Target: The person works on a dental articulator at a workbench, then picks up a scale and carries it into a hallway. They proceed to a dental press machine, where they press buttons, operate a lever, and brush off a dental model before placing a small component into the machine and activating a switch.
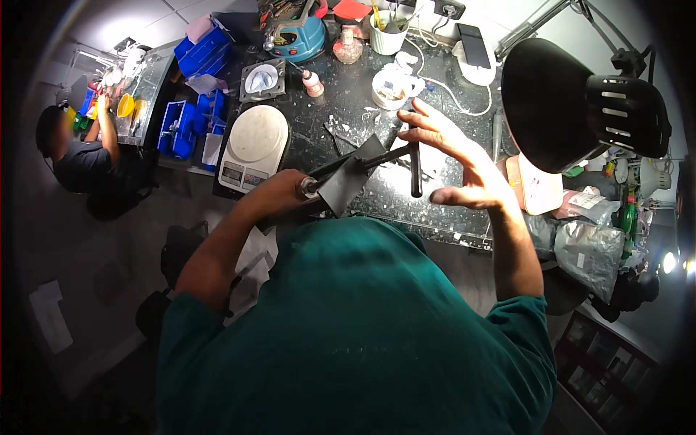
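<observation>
My left hand [279, 194] is closed round one end of a dark metal tool, beside a round silvery end piece [309, 187]. The tool has a flat dark plate [348, 185] and a rod ending in a T-shaped crossbar [415, 170]. It is held above the near edge of the black worktable [428, 214]. To the right of the crossbar my right hand [464, 163] has its fingers spread and its thumb apart. Its fingertips are by the bar's upper end; whether they touch it I cannot tell.
A white scale [254, 141] stands left of my hands. Behind are a pink-labelled bottle [312, 83], a white cup [389, 88] and a blue machine [297, 38]. A black lamp [551, 109] overhangs the right side. Blue bins [180, 129] are at left. Another person [83, 156] works far left.
</observation>
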`<state>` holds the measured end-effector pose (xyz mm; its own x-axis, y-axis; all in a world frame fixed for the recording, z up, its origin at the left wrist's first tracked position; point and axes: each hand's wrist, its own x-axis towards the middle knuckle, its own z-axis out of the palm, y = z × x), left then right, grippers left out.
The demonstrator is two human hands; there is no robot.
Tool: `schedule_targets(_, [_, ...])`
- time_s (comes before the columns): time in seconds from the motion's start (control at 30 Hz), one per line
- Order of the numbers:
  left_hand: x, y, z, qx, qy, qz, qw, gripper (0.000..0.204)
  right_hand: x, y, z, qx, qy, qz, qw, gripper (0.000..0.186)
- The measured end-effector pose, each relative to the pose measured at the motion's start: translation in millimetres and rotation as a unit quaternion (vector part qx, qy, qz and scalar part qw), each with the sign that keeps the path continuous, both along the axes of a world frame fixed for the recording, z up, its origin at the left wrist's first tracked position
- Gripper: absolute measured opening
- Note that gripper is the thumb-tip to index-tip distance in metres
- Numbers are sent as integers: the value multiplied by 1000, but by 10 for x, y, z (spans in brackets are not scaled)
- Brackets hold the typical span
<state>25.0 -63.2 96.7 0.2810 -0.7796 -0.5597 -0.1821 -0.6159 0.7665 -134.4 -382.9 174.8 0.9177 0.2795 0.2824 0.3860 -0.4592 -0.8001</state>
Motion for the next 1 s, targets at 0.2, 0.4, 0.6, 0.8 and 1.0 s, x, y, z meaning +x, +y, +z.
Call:
schedule_targets(0.2, [-129, -119, 50, 6, -38, -12, 999, 28, 169, -7, -262, -112, -210, -64, 969, 54])
schedule_targets(0.4, [-274, -60, -503, 5, -300, 120, 946, 24, 160, 152, -571, -211, -264, -174, 925, 45])
schedule_targets(0.6, [-233, -27, -664, -2, -462, 145, 875, 16, 184, 391, -904, -353, -48, -347, 868, 42])
schedule_targets(0.8, [-199, 4, -567, -13, -438, 94, 894, 15, 134, 205, -526, 33, 246, -279, 928, 42])
schedule_targets(1.0, [-110, 29, -290, 3, -299, 75, 951, 22, 88, -110, -172, -138, -52, -3, 989, 65])
